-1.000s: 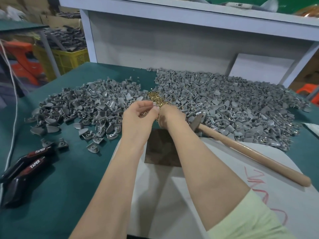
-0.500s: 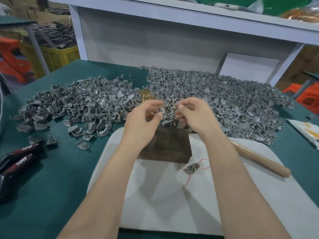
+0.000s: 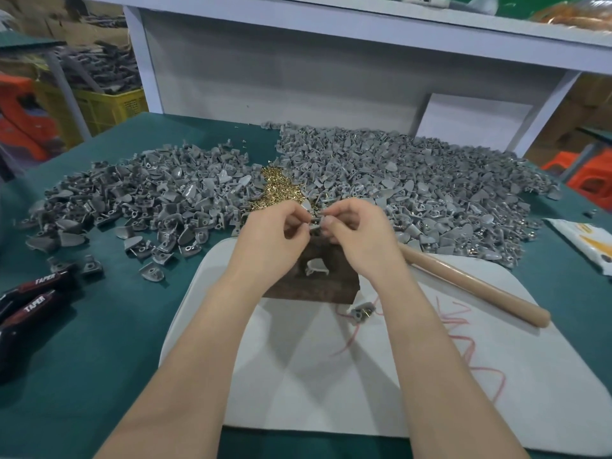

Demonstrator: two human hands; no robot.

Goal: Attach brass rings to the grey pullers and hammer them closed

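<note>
My left hand (image 3: pixel 278 236) and my right hand (image 3: pixel 357 233) meet above a dark brown block (image 3: pixel 314 286), both pinching one small grey puller (image 3: pixel 309 210) between fingertips. Whether a brass ring is in my fingers is too small to tell. A heap of brass rings (image 3: pixel 278 190) lies just beyond my hands, between two large piles of grey pullers, left (image 3: pixel 149 200) and right (image 3: pixel 430 187). One grey puller (image 3: pixel 316 266) lies on the block. Another puller with a ring (image 3: pixel 362 311) rests on the white board (image 3: pixel 364 376). The hammer's wooden handle (image 3: pixel 473 289) lies to the right.
The table has a green cover (image 3: pixel 82 342). Black tools marked TAPER (image 3: pixel 29 303) lie at the left edge. A white packet (image 3: pixel 586 240) sits at the right. A white shelf frame (image 3: pixel 331 44) stands behind the piles. Yellow crates (image 3: pixel 109 107) stand off the table at left.
My right hand came off the brass rings and joined my left hand above the block. Both hands now pinch a puller closer together. A puller now lies on the block.
</note>
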